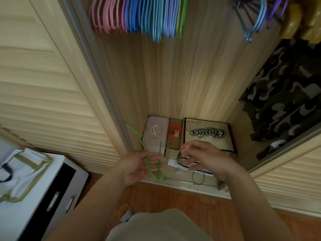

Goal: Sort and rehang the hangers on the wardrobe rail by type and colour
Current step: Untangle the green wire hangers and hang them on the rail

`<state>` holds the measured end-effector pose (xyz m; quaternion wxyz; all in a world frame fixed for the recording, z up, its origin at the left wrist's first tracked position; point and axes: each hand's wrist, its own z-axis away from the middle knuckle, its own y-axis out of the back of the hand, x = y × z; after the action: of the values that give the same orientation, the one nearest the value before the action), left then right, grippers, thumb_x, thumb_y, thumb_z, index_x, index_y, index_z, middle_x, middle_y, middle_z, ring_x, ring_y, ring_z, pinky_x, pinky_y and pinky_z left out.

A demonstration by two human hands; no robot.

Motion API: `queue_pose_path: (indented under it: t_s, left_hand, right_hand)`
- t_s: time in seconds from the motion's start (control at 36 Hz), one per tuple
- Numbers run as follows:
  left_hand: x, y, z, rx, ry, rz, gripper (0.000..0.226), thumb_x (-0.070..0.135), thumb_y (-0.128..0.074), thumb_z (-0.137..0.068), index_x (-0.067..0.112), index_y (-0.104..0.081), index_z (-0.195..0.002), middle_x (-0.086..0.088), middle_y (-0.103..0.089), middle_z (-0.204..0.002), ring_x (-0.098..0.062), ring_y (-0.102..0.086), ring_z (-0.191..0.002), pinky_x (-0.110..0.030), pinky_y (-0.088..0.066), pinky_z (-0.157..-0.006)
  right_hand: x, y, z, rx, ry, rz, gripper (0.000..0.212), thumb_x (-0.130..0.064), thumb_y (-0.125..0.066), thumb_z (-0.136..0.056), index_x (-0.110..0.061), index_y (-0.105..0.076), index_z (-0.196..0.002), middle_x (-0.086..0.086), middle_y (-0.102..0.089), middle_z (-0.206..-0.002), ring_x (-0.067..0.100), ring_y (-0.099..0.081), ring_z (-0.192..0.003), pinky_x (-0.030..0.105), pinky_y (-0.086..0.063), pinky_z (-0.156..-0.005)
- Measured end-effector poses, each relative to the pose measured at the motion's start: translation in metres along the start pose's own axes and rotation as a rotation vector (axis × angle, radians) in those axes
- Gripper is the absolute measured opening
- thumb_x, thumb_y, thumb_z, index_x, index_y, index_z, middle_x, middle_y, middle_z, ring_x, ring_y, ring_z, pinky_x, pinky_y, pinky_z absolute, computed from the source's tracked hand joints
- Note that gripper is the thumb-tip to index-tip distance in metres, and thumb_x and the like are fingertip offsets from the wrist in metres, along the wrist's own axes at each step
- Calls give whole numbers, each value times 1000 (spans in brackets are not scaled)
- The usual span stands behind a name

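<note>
Above both hands, a packed row of hangers (139, 16) hangs sorted pink, blue, then green. Beyond the hands, a Classics bag (206, 134) lies flat. The right hand (206, 158) hovers with fingers loosely spread, holding nothing. The left hand (139, 166) holds a green hanger (147, 159) across its fingers.

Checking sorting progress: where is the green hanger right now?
In the head view, the green hanger is low and centre-left, held in the left hand, in front of the pink box on the wardrobe floor.
</note>
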<state>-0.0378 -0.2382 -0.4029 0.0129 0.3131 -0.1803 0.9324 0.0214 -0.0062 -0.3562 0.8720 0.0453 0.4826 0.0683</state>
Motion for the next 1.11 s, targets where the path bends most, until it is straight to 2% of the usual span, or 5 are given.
queue_pose_path:
  t_s: [0.61,0.75,0.92,1.03,1.11]
  left_hand:
    - [0,-47,5,-157,-96,167,23,19,-55,-105,4,-55,-123,-16,-71,-88,-26,-70,-77,-39,-61,-78]
    - [3,-64,0,-105,-171,9,33,24,-61,-103,-3,-55,-122,-21,-63,-106,-23,-63,-64,-34,-58,-67]
    - [7,-70,6,-28,-189,-304,19,31,-61,-103,20,-66,-117,-7,-71,-123,-23,-74,-102,-41,-58,-98]
    - [33,-66,26,124,-454,-426,21,18,-56,-104,32,-64,-117,8,-69,-113,-16,-71,-104,-41,-56,-99]
    - [67,-60,41,252,-722,-422,28,12,-56,-101,35,-70,-104,3,-74,-106,-18,-73,-100,-46,-56,-97]
  right_hand:
    - [-17,-27,16,-201,118,0,33,-41,-43,-105,-23,-62,-124,9,-70,-106,20,-72,-87,39,-61,-82]
    - [-13,-29,7,-111,90,29,34,-49,-46,-103,-23,-67,-112,3,-60,-79,15,-57,-66,44,-59,-86]
    - [-3,-33,-5,162,152,336,36,-32,-39,-108,-11,-64,-93,7,-63,-85,20,-59,-78,35,-46,-68]
    - [-1,-16,-13,343,74,188,36,-28,-40,-107,-7,-62,-86,-4,-45,-64,13,-42,-57,29,-35,-57]
    - [-20,1,-14,463,94,149,38,-27,-41,-106,0,-62,-88,1,-50,-66,18,-50,-63,41,-54,-68]
